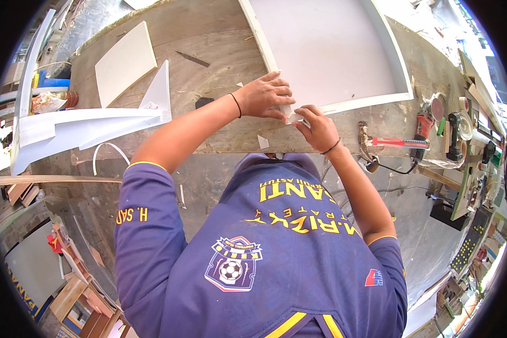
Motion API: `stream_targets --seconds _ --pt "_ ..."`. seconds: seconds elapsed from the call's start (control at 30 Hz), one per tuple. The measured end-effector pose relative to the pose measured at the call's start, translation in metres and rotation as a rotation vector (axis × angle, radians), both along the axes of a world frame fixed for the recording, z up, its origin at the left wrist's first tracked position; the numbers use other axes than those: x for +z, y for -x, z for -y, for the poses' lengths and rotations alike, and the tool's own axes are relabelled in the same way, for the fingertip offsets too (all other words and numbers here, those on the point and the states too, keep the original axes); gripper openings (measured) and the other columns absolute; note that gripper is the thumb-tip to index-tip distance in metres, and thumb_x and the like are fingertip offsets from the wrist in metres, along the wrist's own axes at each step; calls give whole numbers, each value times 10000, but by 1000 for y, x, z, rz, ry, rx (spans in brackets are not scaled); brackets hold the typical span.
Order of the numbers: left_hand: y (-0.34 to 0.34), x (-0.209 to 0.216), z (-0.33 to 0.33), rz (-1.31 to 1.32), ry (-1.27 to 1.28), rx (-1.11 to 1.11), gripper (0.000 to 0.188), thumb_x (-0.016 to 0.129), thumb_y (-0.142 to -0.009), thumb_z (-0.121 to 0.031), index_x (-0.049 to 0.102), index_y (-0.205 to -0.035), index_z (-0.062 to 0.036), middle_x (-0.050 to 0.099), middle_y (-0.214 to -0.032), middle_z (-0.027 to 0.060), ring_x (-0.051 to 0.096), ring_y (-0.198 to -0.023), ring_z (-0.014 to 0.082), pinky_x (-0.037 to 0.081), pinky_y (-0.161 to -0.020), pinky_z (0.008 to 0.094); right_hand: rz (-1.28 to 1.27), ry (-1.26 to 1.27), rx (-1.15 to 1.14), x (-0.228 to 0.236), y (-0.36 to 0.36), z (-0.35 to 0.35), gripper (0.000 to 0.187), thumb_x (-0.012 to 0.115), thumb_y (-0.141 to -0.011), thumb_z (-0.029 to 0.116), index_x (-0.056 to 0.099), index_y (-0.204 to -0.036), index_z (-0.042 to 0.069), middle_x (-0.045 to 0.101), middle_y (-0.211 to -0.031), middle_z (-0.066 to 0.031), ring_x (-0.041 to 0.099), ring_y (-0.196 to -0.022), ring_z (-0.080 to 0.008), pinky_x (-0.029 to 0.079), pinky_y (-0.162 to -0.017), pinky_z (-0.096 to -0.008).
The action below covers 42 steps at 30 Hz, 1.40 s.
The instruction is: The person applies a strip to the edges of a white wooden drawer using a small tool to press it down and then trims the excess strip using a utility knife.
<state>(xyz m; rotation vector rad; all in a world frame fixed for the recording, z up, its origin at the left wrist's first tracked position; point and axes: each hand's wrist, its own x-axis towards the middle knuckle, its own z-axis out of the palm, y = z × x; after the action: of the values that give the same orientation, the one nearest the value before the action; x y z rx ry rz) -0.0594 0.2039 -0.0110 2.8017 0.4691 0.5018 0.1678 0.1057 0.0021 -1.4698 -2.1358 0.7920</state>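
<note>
A large shallow white panel with a raised rim (pixel 372 103) lies on the wooden workbench, one corner pointing toward me. At that corner my left hand (pixel 266 97) bends its fingers over the rim, thumb pressed close to the edge. My right hand (pixel 319 129) pinches the same corner from the other side, thumb and fingertips together. Between the two hands a small bit of white material shows at the corner; whether it is part of the rim or a separate strip I cannot tell. Both hands nearly touch.
On the left of the workbench (pixel 208 79) lie a cream board (pixel 127 63), a bent white sheet (pixel 96 127) and a thin dark blade-like strip (pixel 192 58). To the right are a hammer with a red handle (pixel 397 142), a red angle grinder (pixel 425 127) with a cord, and a black cordless tool (pixel 455 135).
</note>
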Motion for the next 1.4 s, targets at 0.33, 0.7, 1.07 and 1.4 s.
stream_targets --seconds 0.33,0.7,1.07,1.4 --pt "-2 -16 13 44 -166 91 501 593 -817 -604 613 -1042 -157 592 -1096 -3 519 -1168 181 281 -1150 475 83 5 -107 0 15 14 276 686 -868 284 633 -1067 99 623 -1115 -70 675 -835 -326 542 -694 -440" --pt "0 -14 4 81 41 21 488 647 -798 -561 618 -1074 -160 581 -1133 2 509 -1194 207 271 -1161 492 38 -20 -54 -1 9 8 306 667 -881 318 614 -1090 101 606 -1141 -76 676 -829 -333 551 -678 -437" --pt "-2 -23 12 44 -125 88 484 633 -784 -570 610 -1078 -186 570 -1122 -5 511 -1186 203 274 -1167 480 200 -48 -124 -14 25 22 363 638 -901 294 505 -1178 100 536 -1203 -110 678 -763 -363 545 -615 -466" --pt "-3 -8 61 335 81 349 147 677 -850 -216 669 -985 -157 588 -1211 45 539 -1173 249 383 -1068 461 -18 -117 -284 15 10 32 503 706 -853 234 503 -1285 76 540 -1230 -165 656 -846 -353 538 -710 -401"
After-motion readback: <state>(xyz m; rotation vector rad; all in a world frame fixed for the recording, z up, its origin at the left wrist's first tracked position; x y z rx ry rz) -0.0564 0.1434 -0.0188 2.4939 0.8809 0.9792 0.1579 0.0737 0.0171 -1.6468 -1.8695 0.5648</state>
